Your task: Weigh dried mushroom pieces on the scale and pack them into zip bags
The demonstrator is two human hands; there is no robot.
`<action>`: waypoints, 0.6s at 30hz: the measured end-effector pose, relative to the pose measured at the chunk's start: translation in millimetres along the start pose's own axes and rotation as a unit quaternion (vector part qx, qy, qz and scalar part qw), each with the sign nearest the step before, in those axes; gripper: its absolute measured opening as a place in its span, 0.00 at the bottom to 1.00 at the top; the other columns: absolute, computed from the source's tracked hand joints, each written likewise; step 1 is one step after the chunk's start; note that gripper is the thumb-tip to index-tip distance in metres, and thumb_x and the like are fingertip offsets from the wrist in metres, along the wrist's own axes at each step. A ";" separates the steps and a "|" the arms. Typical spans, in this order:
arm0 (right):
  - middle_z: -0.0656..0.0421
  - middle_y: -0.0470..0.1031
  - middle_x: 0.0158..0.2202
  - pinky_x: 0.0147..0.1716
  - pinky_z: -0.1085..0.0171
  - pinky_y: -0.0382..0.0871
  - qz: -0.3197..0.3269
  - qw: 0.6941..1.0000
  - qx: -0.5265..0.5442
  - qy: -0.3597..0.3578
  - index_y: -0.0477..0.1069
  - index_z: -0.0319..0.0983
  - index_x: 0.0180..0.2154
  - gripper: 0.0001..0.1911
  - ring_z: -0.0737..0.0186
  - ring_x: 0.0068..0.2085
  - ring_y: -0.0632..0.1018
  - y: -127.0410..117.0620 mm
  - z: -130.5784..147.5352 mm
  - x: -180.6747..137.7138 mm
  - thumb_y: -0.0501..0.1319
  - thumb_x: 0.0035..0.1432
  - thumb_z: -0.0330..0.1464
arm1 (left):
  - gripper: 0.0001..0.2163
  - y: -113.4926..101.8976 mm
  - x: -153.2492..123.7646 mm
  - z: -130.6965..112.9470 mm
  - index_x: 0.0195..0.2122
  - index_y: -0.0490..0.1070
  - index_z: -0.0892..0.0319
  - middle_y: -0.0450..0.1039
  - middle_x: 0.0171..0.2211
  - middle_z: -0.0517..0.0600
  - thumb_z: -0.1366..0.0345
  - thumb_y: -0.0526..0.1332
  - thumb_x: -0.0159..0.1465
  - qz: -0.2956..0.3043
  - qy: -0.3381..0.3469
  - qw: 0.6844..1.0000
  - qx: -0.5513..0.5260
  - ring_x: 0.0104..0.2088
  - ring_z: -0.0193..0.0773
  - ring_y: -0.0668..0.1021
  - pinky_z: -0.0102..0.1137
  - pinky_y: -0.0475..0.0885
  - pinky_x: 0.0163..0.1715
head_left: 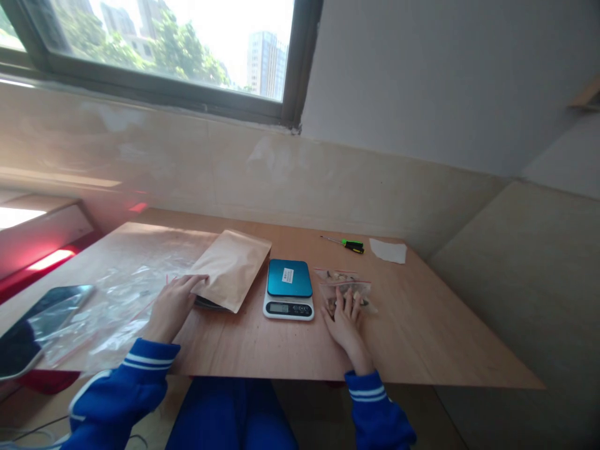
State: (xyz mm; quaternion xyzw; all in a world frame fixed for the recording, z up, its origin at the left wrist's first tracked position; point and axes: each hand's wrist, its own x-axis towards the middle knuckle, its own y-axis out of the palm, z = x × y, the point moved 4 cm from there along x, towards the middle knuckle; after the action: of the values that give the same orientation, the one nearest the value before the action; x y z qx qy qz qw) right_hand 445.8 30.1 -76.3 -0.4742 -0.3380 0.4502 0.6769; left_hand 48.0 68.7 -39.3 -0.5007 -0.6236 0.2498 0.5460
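Note:
My left hand (173, 305) is at the left edge of a brown kraft paper bag (234, 265), its fingers closed on the edge. A dark layer shows beneath the bag's lower edge. My right hand (345, 322) lies with fingers spread on a clear zip bag (368, 303) of mixed dried pieces. Just behind it, partly covered, is another such zip bag (335, 274). Between my hands stands a white kitchen scale (288, 307) with a blue metal top (289, 278) and a small white label; nothing rests on it. Its display digits are too small to read.
Clear plastic bags (119, 306) spread over the left of the wooden table (422, 337), beside a dark, shiny tablet-like device (42, 325). Toward the back right lie a green-and-black screwdriver (349, 244) and a white paper piece (388, 251). A tiled wall (328, 181) borders the table's back.

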 end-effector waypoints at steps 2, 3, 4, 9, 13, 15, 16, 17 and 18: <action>0.36 0.43 0.69 0.62 0.36 0.43 -0.010 1.000 0.022 0.004 0.53 0.28 0.65 0.34 0.35 0.69 0.46 -21.1 12.6 11.2 0.52 0.61 0.38 | 0.16 -6.5 6.1 -2.1 0.45 0.74 0.54 0.78 0.45 0.53 0.68 0.50 0.61 -0.005 -0.005 1.000 -0.023 0.43 0.49 0.78 0.42 0.69 0.46; 0.34 0.49 0.67 0.61 0.36 0.45 -0.030 0.998 0.048 -0.012 0.57 0.25 0.63 0.32 0.34 0.68 0.52 -34.1 23.5 10.9 0.53 0.61 0.36 | 0.15 -11.3 9.2 -6.6 0.44 0.75 0.54 0.78 0.43 0.53 0.66 0.50 0.62 -0.011 -0.006 0.999 -0.034 0.43 0.49 0.78 0.41 0.69 0.44; 0.33 0.56 0.64 0.61 0.37 0.49 -0.053 0.994 0.086 -0.045 0.61 0.25 0.60 0.29 0.35 0.65 0.58 -47.7 37.9 6.3 0.53 0.61 0.36 | 0.15 -16.9 12.4 -13.7 0.43 0.75 0.54 0.79 0.42 0.53 0.64 0.50 0.63 -0.017 0.000 0.999 -0.047 0.43 0.49 0.78 0.39 0.70 0.41; 0.54 0.75 0.53 0.57 0.58 0.67 0.019 0.853 0.288 -0.435 0.71 0.41 0.53 0.19 0.61 0.56 0.73 -93.7 147.1 -61.1 0.47 0.69 0.32 | 0.14 -50.4 30.1 -71.8 0.38 0.77 0.53 0.79 0.35 0.51 0.56 0.52 0.66 -0.074 0.091 0.987 -0.111 0.36 0.42 0.79 0.32 0.70 0.34; 0.47 0.76 0.51 0.56 0.56 0.68 -0.009 0.845 0.136 -0.517 0.73 0.32 0.49 0.16 0.54 0.54 0.74 -89.5 196.1 -84.2 0.49 0.68 0.26 | 0.13 -67.0 36.8 -100.4 0.39 0.77 0.54 0.79 0.36 0.51 0.56 0.54 0.66 -0.104 0.114 0.975 -0.159 0.38 0.41 0.79 0.31 0.71 0.38; 0.45 0.78 0.44 0.48 0.56 0.73 -0.005 0.865 0.051 -0.499 0.75 0.31 0.43 0.15 0.51 0.48 0.78 -80.6 202.1 -80.8 0.50 0.67 0.25 | 0.12 -69.6 34.8 -102.7 0.39 0.76 0.54 0.79 0.36 0.50 0.57 0.55 0.66 -0.122 0.100 0.972 -0.173 0.37 0.40 0.79 0.31 0.71 0.38; 0.46 0.79 0.40 0.43 0.57 0.74 0.006 0.874 0.022 -0.486 0.75 0.32 0.41 0.14 0.51 0.44 0.79 -76.8 202.2 -78.6 0.51 0.67 0.25 | 0.11 -69.2 32.6 -102.4 0.39 0.76 0.53 0.79 0.37 0.50 0.58 0.55 0.66 -0.129 0.088 0.972 -0.174 0.36 0.39 0.79 0.30 0.71 0.37; 0.47 0.80 0.36 0.39 0.58 0.75 0.018 0.881 0.002 -0.472 0.75 0.33 0.39 0.14 0.51 0.40 0.80 -73.9 201.5 -76.8 0.51 0.67 0.27 | 0.10 -67.9 29.9 -101.9 0.39 0.76 0.53 0.79 0.37 0.49 0.59 0.56 0.65 -0.132 0.076 0.973 -0.173 0.34 0.39 0.79 0.29 0.71 0.35; 0.48 0.80 0.34 0.36 0.60 0.75 0.028 0.888 -0.012 -0.459 0.75 0.33 0.38 0.14 0.52 0.38 0.81 -71.5 200.7 -75.6 0.51 0.68 0.28 | 0.10 -66.3 26.8 -102.0 0.39 0.76 0.53 0.79 0.37 0.49 0.59 0.56 0.65 -0.135 0.066 0.974 -0.169 0.33 0.38 0.79 0.29 0.70 0.34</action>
State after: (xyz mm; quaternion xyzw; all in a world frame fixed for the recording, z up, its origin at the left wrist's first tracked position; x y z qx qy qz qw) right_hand 261.2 17.1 53.6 -0.2316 -0.6030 0.6324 0.4276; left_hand 122.3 43.9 57.6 -0.5120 -0.6816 0.0311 0.5218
